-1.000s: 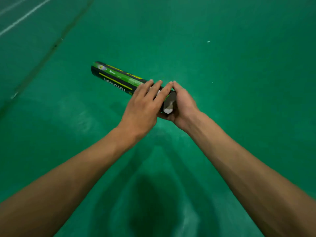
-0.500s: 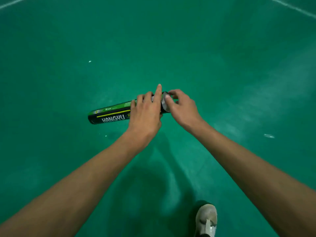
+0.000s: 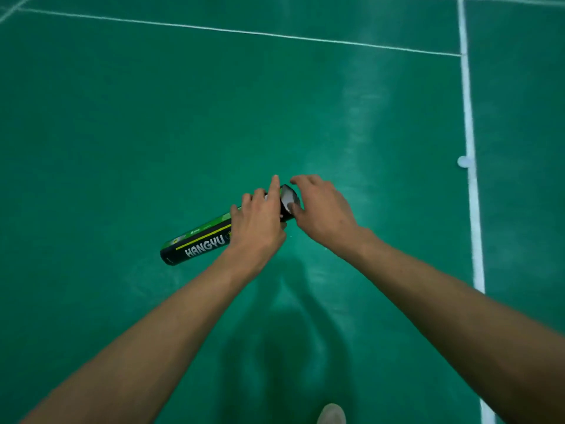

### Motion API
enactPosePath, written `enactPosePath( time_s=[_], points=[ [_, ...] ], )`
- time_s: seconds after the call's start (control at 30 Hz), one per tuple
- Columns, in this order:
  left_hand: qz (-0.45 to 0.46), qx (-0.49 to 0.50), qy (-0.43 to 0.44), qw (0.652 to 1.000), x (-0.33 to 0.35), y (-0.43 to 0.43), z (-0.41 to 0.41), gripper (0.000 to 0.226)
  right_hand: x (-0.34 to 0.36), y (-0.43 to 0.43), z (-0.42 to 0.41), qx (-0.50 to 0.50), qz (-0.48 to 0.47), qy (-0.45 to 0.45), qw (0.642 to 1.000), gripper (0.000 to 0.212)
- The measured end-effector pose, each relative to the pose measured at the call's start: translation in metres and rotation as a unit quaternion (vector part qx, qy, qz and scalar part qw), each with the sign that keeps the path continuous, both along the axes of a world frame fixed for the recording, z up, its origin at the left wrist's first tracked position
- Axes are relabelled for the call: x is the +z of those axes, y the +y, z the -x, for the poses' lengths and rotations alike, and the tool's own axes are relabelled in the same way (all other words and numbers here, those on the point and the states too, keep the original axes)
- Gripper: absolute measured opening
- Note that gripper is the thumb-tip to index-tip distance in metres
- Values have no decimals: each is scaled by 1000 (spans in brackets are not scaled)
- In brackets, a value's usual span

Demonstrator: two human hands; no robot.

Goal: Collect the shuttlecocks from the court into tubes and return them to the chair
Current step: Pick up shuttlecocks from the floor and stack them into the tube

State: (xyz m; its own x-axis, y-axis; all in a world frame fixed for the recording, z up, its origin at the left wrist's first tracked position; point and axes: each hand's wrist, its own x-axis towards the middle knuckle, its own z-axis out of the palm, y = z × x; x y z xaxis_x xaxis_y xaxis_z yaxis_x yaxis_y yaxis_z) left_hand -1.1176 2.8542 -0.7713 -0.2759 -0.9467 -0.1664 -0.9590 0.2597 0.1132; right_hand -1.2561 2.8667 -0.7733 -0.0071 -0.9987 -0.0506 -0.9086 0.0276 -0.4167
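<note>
A black and green shuttlecock tube (image 3: 198, 243) marked HANGYU is held in the air over the court, its far end pointing down-left. My left hand (image 3: 260, 221) is wrapped around the tube near its open end, index finger raised. My right hand (image 3: 321, 209) is at the tube's mouth, thumb and fingers on a pale cap (image 3: 288, 198) that sits tilted there. A white shuttlecock (image 3: 464, 161) lies on the floor by the right sideline, well away from both hands.
Green court floor (image 3: 153, 117) all around, with a white line (image 3: 469, 148) running down the right side and another white line (image 3: 244, 32) crossing at the top. The toe of my white shoe (image 3: 331, 414) shows at the bottom edge.
The view has swung: court lines and a shuttlecock at the right have come into sight. The tube's free end has tipped lower-left, and my right hand has stayed at the tube's mouth.
</note>
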Motion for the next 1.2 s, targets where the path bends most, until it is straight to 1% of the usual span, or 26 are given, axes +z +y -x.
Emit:
enactPosePath(
  time_s=[0.1, 0.33, 0.47, 0.6, 0.77, 0.9, 0.93, 1.0, 1.13, 1.2],
  points=[
    [-11, -42, -8, 999, 5, -29, 63, 95, 10, -22, 60, -29, -14, 32, 999, 45],
    [-47, -120, -9, 992, 2, -85, 174, 92, 6, -51, 169, -134, -59, 51, 988, 46],
    [-73, -161, -7, 984, -5, -134, 233, 86, 5, -84, 235, -167, -89, 74, 979, 48],
    [-70, -200, 11, 977, -5, -189, 290, 83, 4, -125, 295, -209, -92, 96, 969, 48],
    [-76, -251, 22, 965, 1, -235, 365, 82, -2, -153, 354, -258, -116, 98, 954, 49],
    [-86, -283, 23, 955, -1, -261, 433, 75, -9, -162, 414, -288, -138, 101, 942, 49],
    [-84, -297, 19, 951, -3, -268, 459, 74, -12, -165, 437, -303, -140, 103, 937, 48],
    [-87, -309, 7, 947, -5, -276, 484, 72, -18, -169, 461, -309, -155, 104, 932, 46],
    [-89, -335, 1, 938, -15, -304, 575, 70, -35, -192, 543, -338, -171, 98, 920, 45],
    [-82, -345, 6, 935, -23, -323, 627, 69, -44, -212, 588, -344, -164, 96, 920, 45]
  ],
)
